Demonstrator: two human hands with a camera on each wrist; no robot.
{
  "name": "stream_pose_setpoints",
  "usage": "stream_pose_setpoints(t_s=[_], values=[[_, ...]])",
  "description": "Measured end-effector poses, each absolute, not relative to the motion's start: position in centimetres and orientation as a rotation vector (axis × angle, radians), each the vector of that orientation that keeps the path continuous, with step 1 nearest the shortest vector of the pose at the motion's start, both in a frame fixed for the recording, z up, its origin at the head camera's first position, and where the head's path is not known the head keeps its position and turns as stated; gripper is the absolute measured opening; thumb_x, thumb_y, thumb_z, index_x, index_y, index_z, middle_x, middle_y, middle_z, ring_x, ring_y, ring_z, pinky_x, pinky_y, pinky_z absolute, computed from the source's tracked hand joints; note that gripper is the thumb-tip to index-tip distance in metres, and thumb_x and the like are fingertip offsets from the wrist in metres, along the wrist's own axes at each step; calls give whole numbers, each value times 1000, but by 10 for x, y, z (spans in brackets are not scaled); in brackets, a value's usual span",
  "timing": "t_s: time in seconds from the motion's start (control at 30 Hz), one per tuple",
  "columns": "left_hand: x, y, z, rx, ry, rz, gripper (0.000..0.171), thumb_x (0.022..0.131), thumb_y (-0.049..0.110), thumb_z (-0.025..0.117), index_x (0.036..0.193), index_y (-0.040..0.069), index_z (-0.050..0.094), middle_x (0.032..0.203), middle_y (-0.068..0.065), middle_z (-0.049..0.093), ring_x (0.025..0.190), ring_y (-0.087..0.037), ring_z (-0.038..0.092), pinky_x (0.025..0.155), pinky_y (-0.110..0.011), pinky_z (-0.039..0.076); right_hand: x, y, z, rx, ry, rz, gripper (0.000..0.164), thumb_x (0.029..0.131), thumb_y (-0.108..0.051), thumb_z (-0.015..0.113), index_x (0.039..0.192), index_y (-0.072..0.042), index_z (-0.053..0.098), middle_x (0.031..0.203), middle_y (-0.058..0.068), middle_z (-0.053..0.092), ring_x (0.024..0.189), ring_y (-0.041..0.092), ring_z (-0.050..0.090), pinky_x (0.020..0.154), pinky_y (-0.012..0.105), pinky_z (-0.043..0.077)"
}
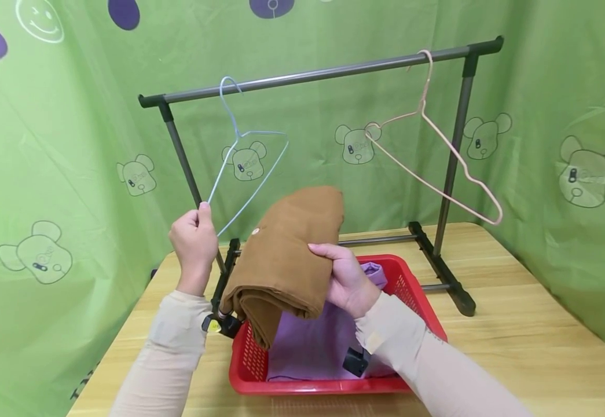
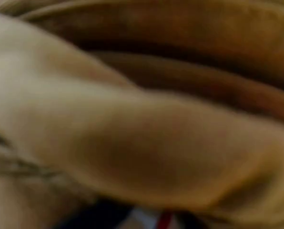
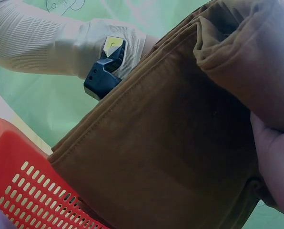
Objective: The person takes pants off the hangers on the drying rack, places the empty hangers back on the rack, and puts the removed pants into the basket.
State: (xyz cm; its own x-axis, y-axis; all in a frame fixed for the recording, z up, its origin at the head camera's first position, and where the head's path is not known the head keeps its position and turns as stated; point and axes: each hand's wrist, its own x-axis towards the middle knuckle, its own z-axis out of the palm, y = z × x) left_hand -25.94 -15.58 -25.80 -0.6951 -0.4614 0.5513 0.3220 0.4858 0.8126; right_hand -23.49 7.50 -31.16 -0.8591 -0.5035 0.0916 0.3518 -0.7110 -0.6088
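My left hand (image 1: 194,243) grips the lower left corner of a light blue wire hanger (image 1: 227,156), whose hook hangs over the rack's bar. In my right hand (image 1: 348,280) is a folded brown garment (image 1: 292,255), pinched at its right edge with the thumb on top. A small white button shows on its left side. The bundle is held above the red basket (image 1: 328,387), its lower folds drooping over the left part. From the right wrist view, the brown cloth (image 3: 151,138) hangs in layers beside the thumb (image 3: 275,152). Blurred brown fabric (image 2: 156,143) fills the left wrist view.
A metal clothes rack (image 1: 333,72) with black feet stands on the wooden table (image 1: 531,324). Near its right post hangs a pink hanger (image 1: 458,156). Purple cloth (image 1: 312,347) lies in the basket. Green printed curtain (image 1: 83,145) surrounds the table.
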Motion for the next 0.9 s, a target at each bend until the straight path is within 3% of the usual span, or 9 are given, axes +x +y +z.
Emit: stream_pose_setpoints(t_s=[0.27,0.47,0.6,0.9], values=[[-261,-155,-254,112,-1914,-1301,48,100,23,51,55,14,39,47,6,33,44,-8,27,40,-23,21,-234,75,-313,-365,857,-2497,30,92,-13,60,114,-4,42,99,4,64,90,17,67,81,35,55],[-263,-153,-250,104,-1924,-1302,45,100,22,51,57,13,40,50,4,35,45,-9,28,40,-21,21,-235,78,-314,-378,866,-2501,22,92,-12,59,110,-5,48,98,4,66,89,17,67,81,34,55],[-264,-153,-248,113,-1950,-1306,40,101,22,50,62,11,48,54,2,40,47,-11,32,41,-20,24,-236,80,-315,-383,866,-2499,21,92,-12,60,109,-5,50,99,4,66,90,17,67,82,34,55],[-267,-152,-248,91,-2057,-1335,30,100,19,47,82,3,65,58,2,45,46,-9,34,40,-19,26,-238,84,-317,-363,867,-2515,41,83,-14,74,112,-4,46,100,5,65,90,18,67,82,35,54]])
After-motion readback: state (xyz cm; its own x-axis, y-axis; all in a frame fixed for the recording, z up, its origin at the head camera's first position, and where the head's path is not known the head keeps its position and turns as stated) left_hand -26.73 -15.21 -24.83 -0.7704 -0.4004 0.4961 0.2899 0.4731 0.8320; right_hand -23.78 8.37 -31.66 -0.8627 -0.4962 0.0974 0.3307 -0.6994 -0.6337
